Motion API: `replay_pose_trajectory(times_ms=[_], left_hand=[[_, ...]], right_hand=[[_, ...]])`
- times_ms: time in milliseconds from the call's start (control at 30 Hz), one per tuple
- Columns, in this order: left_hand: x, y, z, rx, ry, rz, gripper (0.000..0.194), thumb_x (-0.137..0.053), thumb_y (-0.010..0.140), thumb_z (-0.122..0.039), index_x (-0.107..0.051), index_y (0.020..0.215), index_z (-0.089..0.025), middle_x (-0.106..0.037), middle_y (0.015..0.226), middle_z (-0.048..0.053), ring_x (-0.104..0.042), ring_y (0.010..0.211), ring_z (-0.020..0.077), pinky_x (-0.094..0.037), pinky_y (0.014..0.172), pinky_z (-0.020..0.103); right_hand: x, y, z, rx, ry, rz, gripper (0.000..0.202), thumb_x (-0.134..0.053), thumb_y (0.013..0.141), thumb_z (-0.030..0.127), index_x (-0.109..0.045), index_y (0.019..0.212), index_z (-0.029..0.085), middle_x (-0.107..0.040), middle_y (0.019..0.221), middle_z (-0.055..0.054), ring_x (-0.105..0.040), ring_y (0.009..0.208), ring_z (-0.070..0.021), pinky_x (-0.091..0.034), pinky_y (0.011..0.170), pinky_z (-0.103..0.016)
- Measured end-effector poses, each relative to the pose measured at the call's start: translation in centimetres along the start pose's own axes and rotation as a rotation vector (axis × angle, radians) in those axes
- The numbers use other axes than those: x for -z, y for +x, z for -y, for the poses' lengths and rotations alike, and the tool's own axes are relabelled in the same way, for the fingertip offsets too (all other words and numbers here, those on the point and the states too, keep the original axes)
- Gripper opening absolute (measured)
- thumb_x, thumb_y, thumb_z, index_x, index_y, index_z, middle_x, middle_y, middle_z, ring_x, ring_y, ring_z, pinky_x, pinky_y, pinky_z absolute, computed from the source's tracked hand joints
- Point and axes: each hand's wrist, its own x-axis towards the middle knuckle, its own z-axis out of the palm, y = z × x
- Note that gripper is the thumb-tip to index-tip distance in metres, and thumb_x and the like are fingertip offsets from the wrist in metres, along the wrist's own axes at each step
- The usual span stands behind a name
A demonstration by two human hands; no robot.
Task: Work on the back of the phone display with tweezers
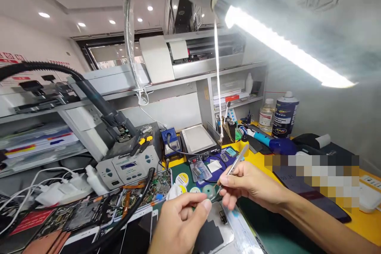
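Note:
My right hand (242, 184) is closed around slim metal tweezers (238, 159), whose upper end points up and to the right. To its left, my left hand (186, 220) has thumb and forefinger pinched together; what lies between them is too small to make out. The tweezers' lower end comes near the left fingertips. Beneath the hands lies a silvery device panel with black areas (210, 232). Just behind the fingertips shows a round green disc (208, 191).
Left are circuit boards (160, 186), phones, a black hose (143, 196) and a grey soldering station (127, 168). Behind stand a blue unit (171, 143) and a flat plate device (198, 141). A spray can (285, 115) stands right. A bright lamp (285, 49) hangs overhead.

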Motion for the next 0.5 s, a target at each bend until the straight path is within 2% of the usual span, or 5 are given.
replay_pose_trajectory(times_ms=[133,267,400,500], left_hand=[[-1.1,-0.3,-0.3,-0.05,0.021,-0.03,0.045,-0.073,0.071,-0.061,-0.076,0.08,-0.017,-0.075,0.078,0.005,-0.065,0.076,0.0201,-0.049,0.073,0.028],[-1.5,-0.6,-0.8,-0.107,0.093,-0.083,0.043,-0.072,0.076,-0.059,-0.072,0.067,-0.017,-0.067,0.066,0.0,-0.055,0.063,0.014,-0.043,0.066,0.025],[-2.0,-0.9,-1.6,-0.14,0.138,-0.124,0.044,-0.071,0.076,-0.06,-0.07,0.064,-0.018,-0.066,0.064,0.0,-0.058,0.065,0.0153,-0.044,0.067,0.024],[-1.5,-2.1,-1.1,-0.135,0.153,-0.165,0.044,-0.073,0.074,-0.062,-0.07,0.063,-0.019,-0.069,0.065,0.001,-0.062,0.065,0.0168,-0.046,0.064,0.023]], right_hand=[[0.3,0.0,-0.3,0.028,-0.029,0.05,0.031,-0.063,0.101,0.04,-0.068,0.087,0.013,-0.071,0.08,0.0,-0.07,0.07,-0.015,-0.059,0.069,-0.032],[0.5,-0.2,-0.4,0.044,-0.031,0.075,0.03,-0.062,0.101,0.04,-0.068,0.088,0.013,-0.071,0.081,0.0,-0.069,0.07,-0.0149,-0.059,0.069,-0.032],[0.8,-0.2,-0.5,0.054,-0.011,0.055,0.026,-0.063,0.101,0.038,-0.067,0.095,0.014,-0.07,0.086,-0.001,-0.069,0.072,-0.0154,-0.059,0.068,-0.032],[1.2,0.0,-0.6,0.04,-0.016,0.028,0.025,-0.062,0.101,0.038,-0.067,0.097,0.014,-0.07,0.089,-0.002,-0.069,0.074,-0.0156,-0.059,0.069,-0.032]])
